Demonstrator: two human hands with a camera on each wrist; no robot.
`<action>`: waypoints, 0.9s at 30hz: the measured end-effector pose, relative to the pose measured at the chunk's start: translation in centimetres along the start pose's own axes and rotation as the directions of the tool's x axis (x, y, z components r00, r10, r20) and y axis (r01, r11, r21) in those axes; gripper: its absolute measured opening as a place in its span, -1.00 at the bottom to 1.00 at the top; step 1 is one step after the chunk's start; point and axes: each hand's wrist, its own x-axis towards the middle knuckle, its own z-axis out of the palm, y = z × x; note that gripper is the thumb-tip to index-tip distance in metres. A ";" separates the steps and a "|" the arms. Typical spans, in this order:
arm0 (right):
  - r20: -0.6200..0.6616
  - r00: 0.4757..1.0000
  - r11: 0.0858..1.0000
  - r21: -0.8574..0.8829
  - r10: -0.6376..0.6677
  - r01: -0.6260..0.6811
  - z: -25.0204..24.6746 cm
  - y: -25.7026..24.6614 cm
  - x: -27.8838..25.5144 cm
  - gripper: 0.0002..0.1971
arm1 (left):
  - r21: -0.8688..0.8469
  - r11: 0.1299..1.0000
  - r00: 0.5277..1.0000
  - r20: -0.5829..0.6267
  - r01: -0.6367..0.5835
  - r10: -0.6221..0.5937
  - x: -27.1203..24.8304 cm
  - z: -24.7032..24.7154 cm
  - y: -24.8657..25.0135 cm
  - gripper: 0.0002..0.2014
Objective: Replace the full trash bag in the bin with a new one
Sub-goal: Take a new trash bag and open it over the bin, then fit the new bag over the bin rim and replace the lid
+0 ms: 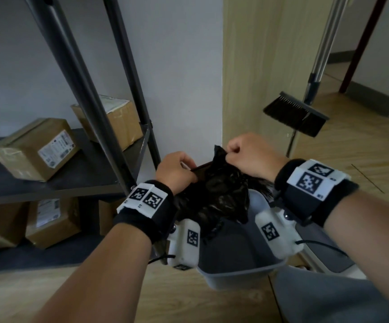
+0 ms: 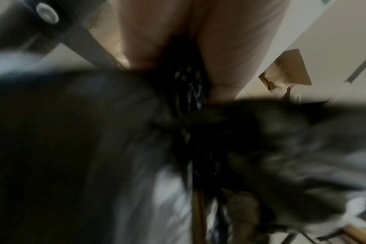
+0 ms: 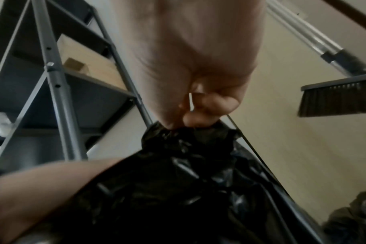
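Note:
A black trash bag (image 1: 216,190) hangs crumpled over a light grey bin (image 1: 240,269) below my wrists. My left hand (image 1: 177,170) grips the bag's left upper edge, fingers curled round the plastic. My right hand (image 1: 242,151) pinches the bag's top corner and holds it a little higher. In the right wrist view, the right hand (image 3: 195,113) closes its fingertips on a bunched fold of the bag (image 3: 178,181). The left wrist view is blurred; the left hand (image 2: 198,54) holds dark plastic (image 2: 188,99) between thumb and palm.
A dark metal shelf (image 1: 72,173) with cardboard boxes (image 1: 35,148) stands at the left. A broom (image 1: 298,113) leans against the pale wall at the right. In the right wrist view, another dark filled bag (image 3: 353,219) lies low at the right. Wooden floor (image 1: 363,155) spreads to the right.

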 end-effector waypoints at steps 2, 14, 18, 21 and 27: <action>0.030 0.995 0.996 -0.008 0.090 -0.090 -0.4 0.9 0.3 -0.66 | 0.064 0.998 0.998 -0.061 0.027 -0.023 0.1 -0.2 -0.6 -0.81; 0.206 0.975 0.990 -0.134 0.080 -0.053 1.2 0.4 -0.7 -0.48 | -0.101 0.990 0.991 0.099 0.099 -0.089 -0.6 1.6 0.5 -0.88; 0.136 0.979 0.917 -0.389 0.150 -0.087 2.3 1.9 -0.9 -0.84 | 0.122 0.985 0.986 0.100 0.125 -0.137 -0.2 1.5 -0.7 -0.89; 0.197 0.950 0.908 -0.392 0.241 -0.149 2.5 3.9 -0.5 -0.85 | 0.332 0.933 0.979 0.094 0.140 -0.181 -0.1 1.3 -2.7 -0.82; 0.313 0.853 0.844 -0.482 0.418 -0.237 2.8 9.0 -1.3 -0.70 | 0.654 0.725 0.884 0.184 0.215 -0.429 -1.2 0.7 -7.1 -0.72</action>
